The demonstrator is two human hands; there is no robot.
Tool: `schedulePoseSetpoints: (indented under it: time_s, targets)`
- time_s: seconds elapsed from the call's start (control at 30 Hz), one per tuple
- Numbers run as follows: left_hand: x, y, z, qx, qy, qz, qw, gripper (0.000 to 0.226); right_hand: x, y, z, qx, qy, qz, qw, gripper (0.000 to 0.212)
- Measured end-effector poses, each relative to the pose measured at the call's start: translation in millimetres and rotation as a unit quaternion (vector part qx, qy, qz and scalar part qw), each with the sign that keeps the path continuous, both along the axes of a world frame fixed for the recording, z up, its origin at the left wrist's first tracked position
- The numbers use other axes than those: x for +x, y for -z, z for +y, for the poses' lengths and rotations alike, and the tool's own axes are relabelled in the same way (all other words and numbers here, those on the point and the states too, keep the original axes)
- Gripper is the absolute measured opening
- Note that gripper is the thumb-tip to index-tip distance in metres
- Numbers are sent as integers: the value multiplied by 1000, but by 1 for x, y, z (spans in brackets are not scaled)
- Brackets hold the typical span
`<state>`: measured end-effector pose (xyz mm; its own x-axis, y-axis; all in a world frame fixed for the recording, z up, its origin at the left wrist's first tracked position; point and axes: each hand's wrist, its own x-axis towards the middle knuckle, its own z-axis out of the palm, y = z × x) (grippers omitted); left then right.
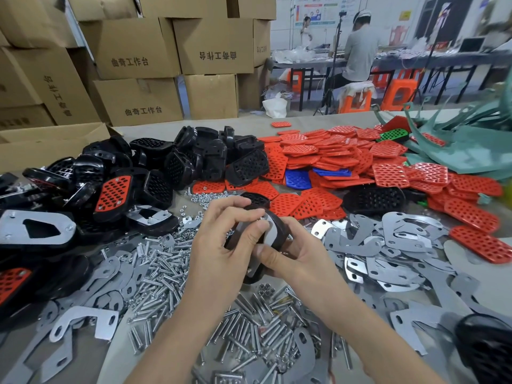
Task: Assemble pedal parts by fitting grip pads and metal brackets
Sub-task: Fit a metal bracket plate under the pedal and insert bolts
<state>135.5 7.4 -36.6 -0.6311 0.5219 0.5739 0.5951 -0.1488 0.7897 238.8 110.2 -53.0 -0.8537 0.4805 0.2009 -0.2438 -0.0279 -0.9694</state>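
- Fingers (256, 225) of the left hand (221, 245) are pressed together on a small part at the upper edge of a flat grey metal bracket (270, 231); what the small part is, I cannot tell.
- Below, the right hand (302, 256) is closed around a black oval plastic pedal body (277, 225), with its thumb (270, 257) pressed on the lower side, so the pedal body is clamped on its edge between both hands.
- This grey bracket lies against the pedal body and touches it.
- Both hands are above the middle of the grey work table (304, 119), over a heap of silver bolts (166, 275).
- At 9 and 10 o'clock from the hands lies a pile of black pedal bodies (194, 156); one of them carries a red perforated grip pad (113, 193).
- At 1 and 2 o'clock there is a big heap of loose red perforated pads (346, 156), with one blue pad (297, 179) and one green pad (393, 134) among them.
- At 3 o'clock, loose grey brackets (388, 245) are spread on the table.
- At 11 o'clock, behind the table, brown cardboard boxes (133, 48) are stacked.
- At 1 o'clock, well apart, a person in a grey shirt (357, 56) sits at another table.
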Motion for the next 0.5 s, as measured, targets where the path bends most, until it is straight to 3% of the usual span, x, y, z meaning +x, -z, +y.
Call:
schedulePoseSetpoints:
  time_s: [0.43,0.5]
  targets:
    - [-3,2,-2,-5,-11,42,999,6,0,2,-1,43,15,-9,999,24]
    - [-4,2,-2,-8,-6,69,998,18,0,2,0,38,15,-8,999,22]
